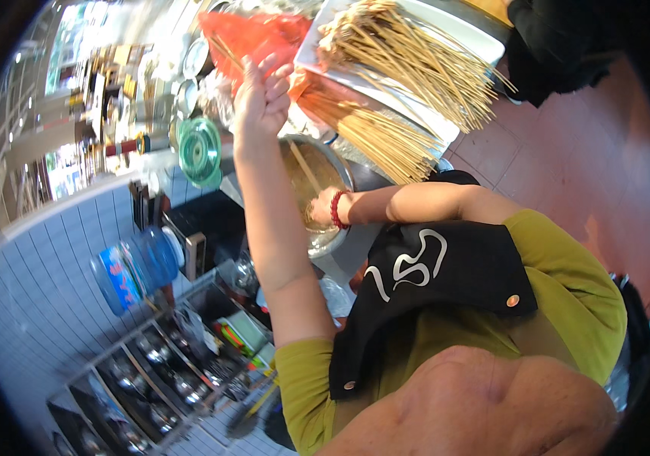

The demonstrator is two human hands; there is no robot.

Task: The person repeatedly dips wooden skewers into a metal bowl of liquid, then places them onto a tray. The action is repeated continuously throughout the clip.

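Note:
My left hand [262,94] is raised near the red plastic bag, its thumb and fingers pinching thin wooden skewers [225,51] that point away from me. My right hand [328,206], below a red bead bracelet [338,209], is down inside a round metal pot [348,171] of brownish liquid [296,182]. A flat wooden stick [304,165] slants across the pot, and its near end meets the right hand, which appears to grip it. The right fingertips are partly hidden in the pot. A bundle of skewers [382,137] lies beside the pot.
Many loaded skewers [416,62] fill a white tray [487,43] beyond the pot. The red plastic bag [262,37] lies beside it. A green plastic basin [199,151] and a blue water jug [137,268] are at left, above racks of metal utensils [154,370]. Someone in dark clothing [559,45] stands at upper right.

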